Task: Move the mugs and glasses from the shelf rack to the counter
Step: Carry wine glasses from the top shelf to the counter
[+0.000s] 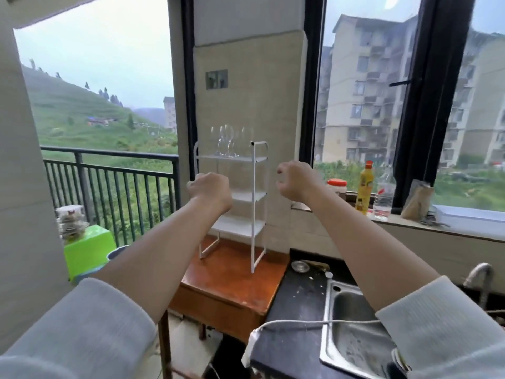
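Note:
A white three-tier shelf rack (255, 187) stands on a small brown wooden table (232, 277) against the tiled wall. Several clear stemmed glasses (228, 140) stand on its top tier; the lower tiers look bare where visible. My left hand (209, 191) is raised in front of the rack's left post, fingers curled, holding nothing that I can see. My right hand (296, 180) hovers just right of the rack at middle-tier height, fingers loosely curled and empty. Both hands are below the glasses. No mugs are visible.
A dark counter (297, 302) with a steel sink (355, 324) and tap (481, 280) lies to the right. A white cable (314, 322) crosses its front. A yellow bottle (364, 187), a clear bottle (384, 195) and a jar (336, 186) sit on the window sill. A green stool (87, 250) stands left.

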`<action>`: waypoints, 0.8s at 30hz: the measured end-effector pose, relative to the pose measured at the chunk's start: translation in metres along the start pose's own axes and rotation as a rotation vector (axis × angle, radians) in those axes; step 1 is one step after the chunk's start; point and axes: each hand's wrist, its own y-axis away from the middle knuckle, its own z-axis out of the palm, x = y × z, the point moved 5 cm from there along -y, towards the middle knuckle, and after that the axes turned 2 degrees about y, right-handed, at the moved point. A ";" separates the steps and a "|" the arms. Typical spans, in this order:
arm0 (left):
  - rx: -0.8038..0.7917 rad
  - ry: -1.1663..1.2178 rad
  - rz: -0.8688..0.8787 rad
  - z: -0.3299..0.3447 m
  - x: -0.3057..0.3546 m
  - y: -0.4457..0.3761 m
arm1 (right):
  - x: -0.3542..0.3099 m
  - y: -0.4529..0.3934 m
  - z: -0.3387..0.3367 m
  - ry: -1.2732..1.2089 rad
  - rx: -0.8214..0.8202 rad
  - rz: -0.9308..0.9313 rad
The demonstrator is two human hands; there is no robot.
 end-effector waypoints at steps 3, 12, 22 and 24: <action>-0.052 -0.009 0.010 0.041 -0.025 -0.055 | -0.013 -0.047 0.055 0.000 -0.057 0.015; -0.081 0.028 0.128 0.125 -0.091 -0.240 | -0.048 -0.210 0.154 -0.077 -0.032 0.149; 0.009 0.169 0.225 0.186 -0.103 -0.408 | -0.050 -0.359 0.228 -0.095 0.038 0.186; 0.044 0.235 0.218 0.185 -0.106 -0.433 | -0.047 -0.382 0.234 -0.164 0.063 0.216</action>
